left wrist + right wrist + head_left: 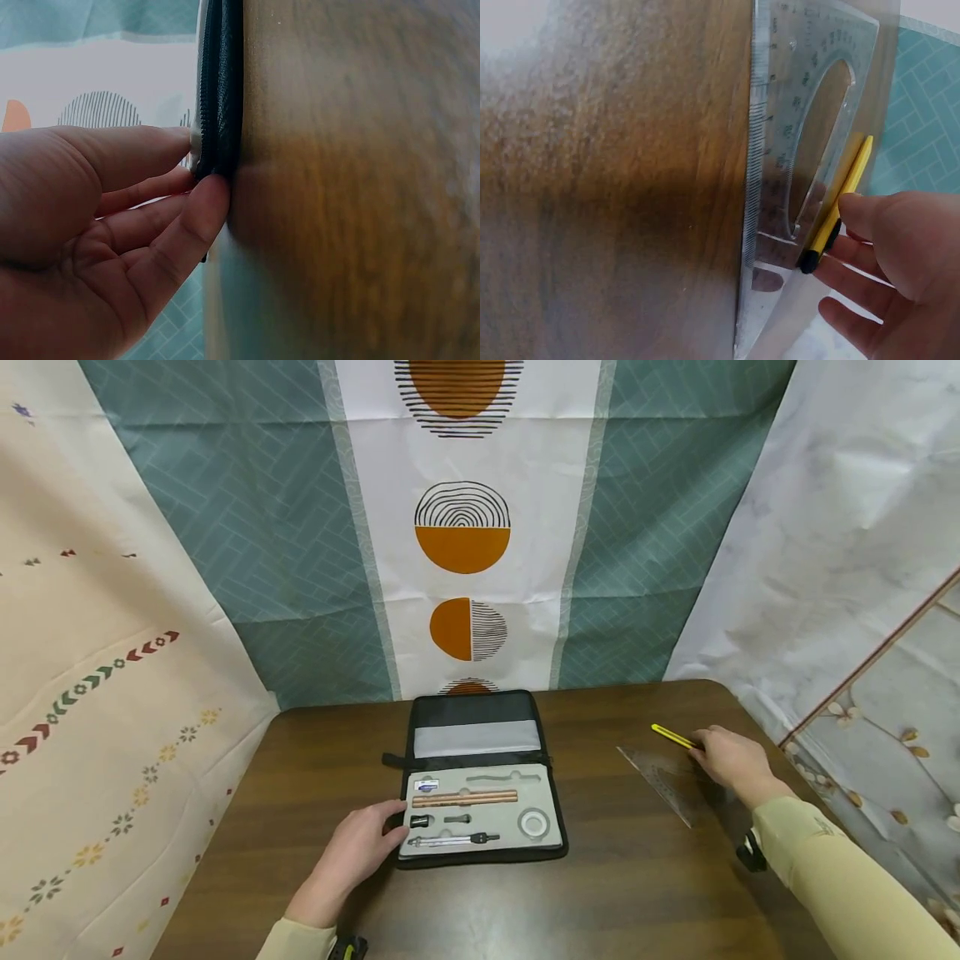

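An unzipped black stationery case (557, 853) lies spread on the table, with a pale tray in its near half. My left hand (362, 850) pinches the tray half's left zipped edge (223, 90) between thumb and fingers. The tray holds an eraser (427, 785), copper-coloured pencils (465, 798), a sharpener (421, 822), a compass (480, 838), a small dark piece (457, 819) and a white ring (533, 823). At the right, my right hand (733, 760) pinches a yellow utility knife (670, 734) by its black-tipped end. Beside it lies a clear set square (780, 112).
The brown wooden table (600, 885) ends against a patterned curtain (465, 635) at the back. Pale cloth (832, 527) hangs along the right, and another embroidered cloth (135, 693) runs down the left. A shaped slot in the tray's upper part holds nothing.
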The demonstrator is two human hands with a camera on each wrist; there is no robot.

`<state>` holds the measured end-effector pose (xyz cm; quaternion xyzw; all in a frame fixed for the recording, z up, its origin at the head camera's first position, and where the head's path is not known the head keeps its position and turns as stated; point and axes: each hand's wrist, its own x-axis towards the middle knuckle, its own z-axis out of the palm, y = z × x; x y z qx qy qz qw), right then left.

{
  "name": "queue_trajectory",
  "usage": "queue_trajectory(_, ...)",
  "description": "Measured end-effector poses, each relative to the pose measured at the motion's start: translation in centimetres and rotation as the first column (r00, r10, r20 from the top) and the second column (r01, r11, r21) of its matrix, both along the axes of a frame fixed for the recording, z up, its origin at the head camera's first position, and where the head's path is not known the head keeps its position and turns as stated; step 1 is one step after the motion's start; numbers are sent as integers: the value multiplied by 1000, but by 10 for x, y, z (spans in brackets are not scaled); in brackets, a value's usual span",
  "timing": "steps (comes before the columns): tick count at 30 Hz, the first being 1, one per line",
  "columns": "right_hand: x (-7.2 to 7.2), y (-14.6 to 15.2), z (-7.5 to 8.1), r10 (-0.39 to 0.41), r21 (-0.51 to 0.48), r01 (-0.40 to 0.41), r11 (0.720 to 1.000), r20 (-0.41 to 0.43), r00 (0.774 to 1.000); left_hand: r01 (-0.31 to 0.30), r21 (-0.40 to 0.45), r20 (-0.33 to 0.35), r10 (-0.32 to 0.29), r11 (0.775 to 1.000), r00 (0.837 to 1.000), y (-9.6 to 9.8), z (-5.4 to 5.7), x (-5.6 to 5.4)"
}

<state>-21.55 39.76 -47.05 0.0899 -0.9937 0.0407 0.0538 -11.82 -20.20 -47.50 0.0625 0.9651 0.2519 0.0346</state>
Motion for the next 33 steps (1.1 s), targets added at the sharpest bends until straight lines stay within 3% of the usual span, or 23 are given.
queue_trajectory(11, 1, 8, -9, 12, -18, -13, 1000, -36, 999, -18, 13, 12, 18, 1000, 1000, -2, -6, 0)
queue_trajectory(25, -4, 6, -11, 29, -40, -32, 999, -91, 995, -10, 12, -10, 10, 1000, 1000, -2, -2, -1)
queue_trajectory(33, -4, 1, -15, 22, -49, -29, 998, -136, 990, -7, 0, -1, 7, 1000, 1000, 0, -5, -2)
